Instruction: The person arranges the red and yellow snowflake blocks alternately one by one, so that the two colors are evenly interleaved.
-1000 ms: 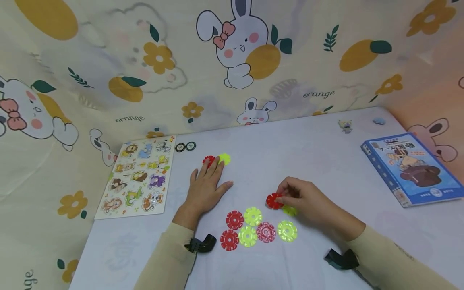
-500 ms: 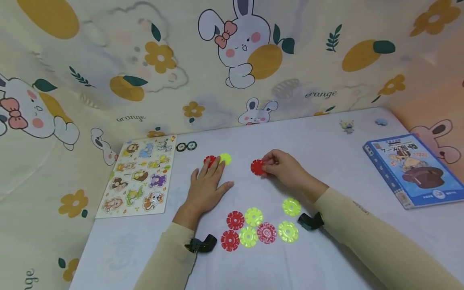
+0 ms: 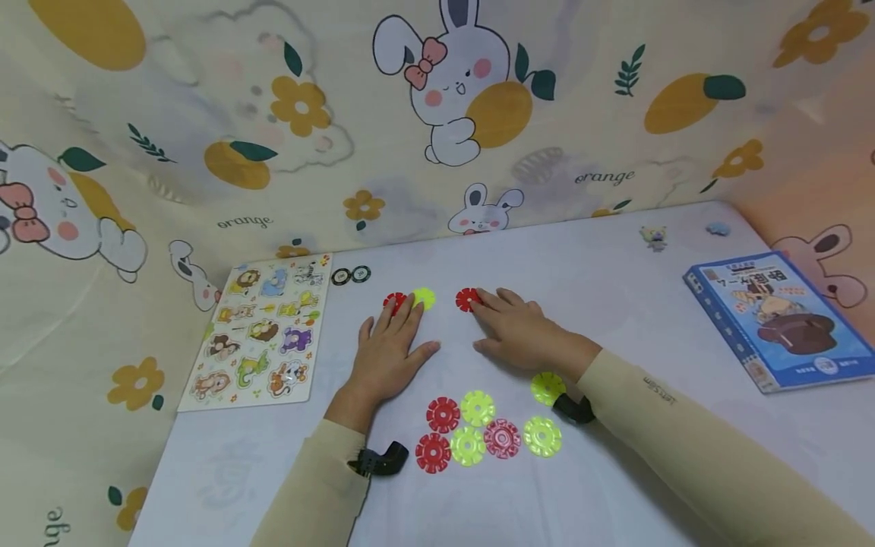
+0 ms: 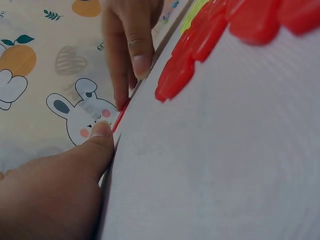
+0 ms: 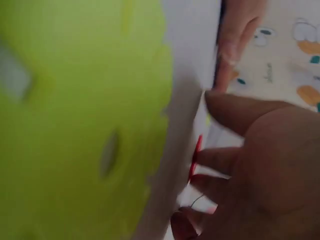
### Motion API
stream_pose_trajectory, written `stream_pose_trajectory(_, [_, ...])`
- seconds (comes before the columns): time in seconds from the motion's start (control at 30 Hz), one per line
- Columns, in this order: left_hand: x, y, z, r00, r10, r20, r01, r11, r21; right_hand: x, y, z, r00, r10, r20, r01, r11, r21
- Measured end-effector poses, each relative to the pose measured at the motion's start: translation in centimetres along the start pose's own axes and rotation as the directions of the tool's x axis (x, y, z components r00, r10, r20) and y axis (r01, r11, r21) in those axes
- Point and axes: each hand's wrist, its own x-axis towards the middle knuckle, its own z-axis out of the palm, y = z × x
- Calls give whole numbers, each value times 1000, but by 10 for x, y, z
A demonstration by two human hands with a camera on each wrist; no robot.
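My left hand (image 3: 386,357) lies flat on the white cloth, fingers spread. Its fingertips rest on a red notched plastic disc (image 3: 393,299) and touch a yellow-green disc (image 3: 425,298) beside it. To the right, my right hand (image 3: 522,330) is spread with straight fingers. Its fingertips press on another red disc (image 3: 466,300), whose left part shows. In the right wrist view this red disc (image 5: 195,159) appears edge-on under the fingers. Nearer me are a loose group of red discs (image 3: 443,415) and yellow-green discs (image 3: 477,409). One yellow-green disc (image 3: 547,386) lies partly hidden by the right wrist's camera.
An animal puzzle board (image 3: 256,334) lies at the left, with two small black round pieces (image 3: 351,275) by its corner. A blue boxed book (image 3: 786,319) lies at the right. Two small figures, one a little bear-like toy (image 3: 654,237), sit farther back. A printed curtain (image 3: 273,190) borders the table.
The right hand carried the red disc from near the group up and left, set it right of the yellow-green disc, and straightened its fingers over it. The left hand stayed put.
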Motion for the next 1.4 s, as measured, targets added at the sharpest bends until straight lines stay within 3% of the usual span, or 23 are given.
stream_pose_trajectory(0.4, [0, 1, 0, 1000, -1, 8, 1, 1000, 17, 28, -12, -5, 995, -42, 92, 45, 998, -32])
stream_pose_trajectory(1.1, [-1, 0, -1, 1000, 1, 1, -1, 999, 33, 34, -23, -6, 995, 30, 97, -25, 998, -55])
stream_pose_trajectory(1.27, [0, 0, 0, 1000, 0, 1, 0, 999, 34, 32, -19, -10, 995, 4, 97, -11, 997, 71])
stream_pose_trajectory(1.4, [1, 0, 0, 1000, -3, 1, 3, 1000, 29, 23, -11, -18, 998, 2, 64, -19, 966, 258])
